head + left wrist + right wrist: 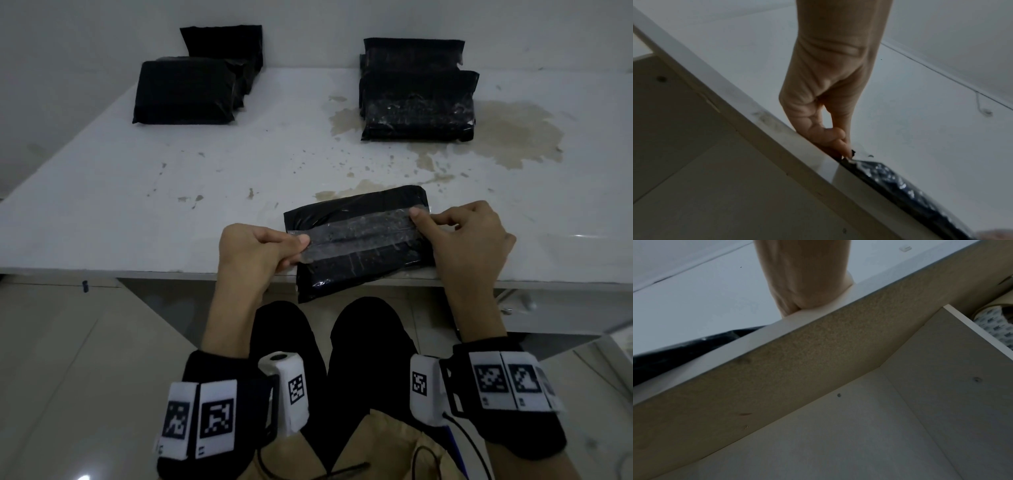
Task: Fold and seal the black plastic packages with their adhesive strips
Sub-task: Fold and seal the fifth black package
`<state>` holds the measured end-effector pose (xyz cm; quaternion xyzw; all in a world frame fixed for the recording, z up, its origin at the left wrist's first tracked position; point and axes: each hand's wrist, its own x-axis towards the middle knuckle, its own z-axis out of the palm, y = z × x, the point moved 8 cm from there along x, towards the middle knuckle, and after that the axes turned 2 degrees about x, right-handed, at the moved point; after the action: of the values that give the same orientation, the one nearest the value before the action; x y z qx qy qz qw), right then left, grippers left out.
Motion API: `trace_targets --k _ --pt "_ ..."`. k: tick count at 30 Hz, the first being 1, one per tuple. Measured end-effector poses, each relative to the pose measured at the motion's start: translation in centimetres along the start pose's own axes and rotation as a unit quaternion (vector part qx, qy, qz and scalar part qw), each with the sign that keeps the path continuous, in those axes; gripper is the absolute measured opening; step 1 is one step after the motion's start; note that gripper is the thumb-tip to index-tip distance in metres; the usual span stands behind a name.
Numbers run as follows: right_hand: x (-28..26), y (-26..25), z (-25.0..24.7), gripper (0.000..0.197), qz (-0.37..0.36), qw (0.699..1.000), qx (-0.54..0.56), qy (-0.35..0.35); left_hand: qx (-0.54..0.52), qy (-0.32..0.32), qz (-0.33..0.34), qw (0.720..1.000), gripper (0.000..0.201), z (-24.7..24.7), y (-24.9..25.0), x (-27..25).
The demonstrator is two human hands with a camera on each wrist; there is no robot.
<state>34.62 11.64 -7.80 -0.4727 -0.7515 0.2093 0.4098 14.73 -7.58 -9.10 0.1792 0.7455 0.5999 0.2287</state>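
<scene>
Sealing is the step in hand: the black package (359, 240) lies at the near edge of the white table (205, 192), its near end overhanging, with the glossy adhesive strip (356, 236) running across its folded flap. The left hand (253, 250) pinches the strip's left end; the right hand (469, 236) pinches the right end, thumb on top. The next move likely calls for pressing the strip flat along its whole length. Two stacks of packages (185, 89) (418, 102) sit at the far side.
</scene>
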Motion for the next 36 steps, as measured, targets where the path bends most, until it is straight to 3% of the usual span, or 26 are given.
trace_targets --k 9,18,23,27,33,36 --pt "-0.1 0.1 -0.1 0.032 0.0 1.0 0.001 0.009 0.081 0.078 0.065 0.992 0.021 -0.2 -0.3 -0.9" --pt "-0.3 -0.9 -0.5 0.035 -0.043 0.998 -0.012 0.035 0.238 0.181 0.143 0.943 0.022 0.5 0.5 -3.2" --pt "-0.3 -1.1 -0.5 0.032 -0.062 0.997 -0.018 0.034 0.282 0.197 0.155 0.926 0.02 1.1 0.6 -3.5" --pt "-0.4 -1.4 -0.5 0.026 -0.08 0.996 -0.026 0.043 0.247 0.196 0.168 0.934 0.02 1.4 0.1 -3.6" --pt "-0.4 -1.8 -0.3 0.02 -0.1 0.993 -0.029 0.048 0.324 0.199 0.261 0.888 0.017 1.9 1.5 -4.6" --pt "-0.5 -1.9 0.0 0.016 -0.106 0.993 -0.042 0.034 0.397 0.189 0.242 0.865 0.038 3.2 2.0 -5.4"
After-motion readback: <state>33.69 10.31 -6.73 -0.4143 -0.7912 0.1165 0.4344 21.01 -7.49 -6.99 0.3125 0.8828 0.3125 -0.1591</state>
